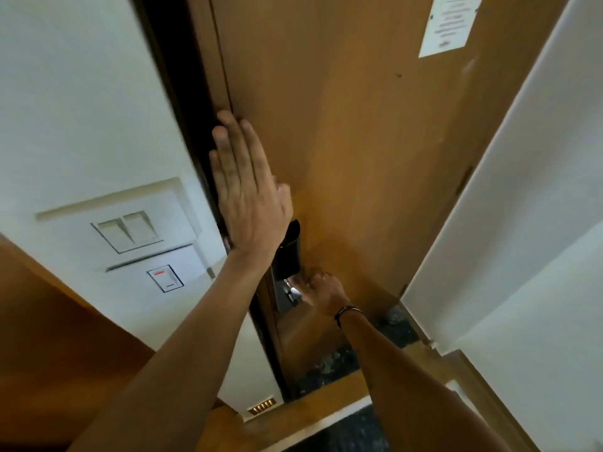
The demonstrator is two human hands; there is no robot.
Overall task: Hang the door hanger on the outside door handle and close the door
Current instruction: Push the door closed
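A brown wooden door (359, 132) fills the middle of the head view, its left edge close against the dark frame (173, 93). My left hand (244, 190) lies flat on the door near that edge, fingers straight and together. Below it sits a black lock plate (288, 256). My right hand (321, 288) is curled around the metal inside handle (295, 293) under the lock plate. The door hanger and the outside handle are hidden from view.
A white wall at left carries a double light switch (129, 231) and a single switch (164, 278). A paper notice (448, 24) is stuck high on the door. A white wall (522, 223) stands at right. Dark stone floor (332, 363) shows below.
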